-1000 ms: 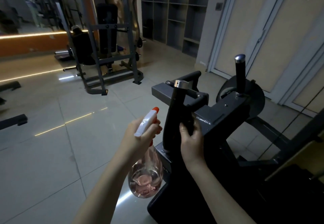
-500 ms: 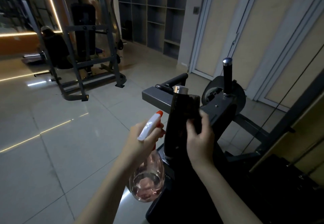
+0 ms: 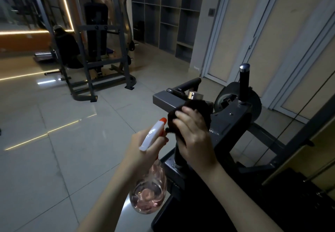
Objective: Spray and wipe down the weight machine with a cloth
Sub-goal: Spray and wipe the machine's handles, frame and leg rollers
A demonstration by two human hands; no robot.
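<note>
Higher now than a moment ago, our right hand (image 3: 194,135) wraps the dark cloth (image 3: 190,109) round the upright handle (image 3: 179,157) just below its chrome cap (image 3: 194,95), at the near end of the weight machine (image 3: 233,123); our left hand (image 3: 145,148) grips the spray bottle (image 3: 150,193) just beside it.

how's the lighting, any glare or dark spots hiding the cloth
Head view: dim room, lit mainly by an LED strip, mirrored as bright streaks on the glossy floor tiles; head view: the dark cloth under the right hand blends into the black weight machine, edges hard to trace; head view: door frame at right bows from wide-angle distortion.
</note>
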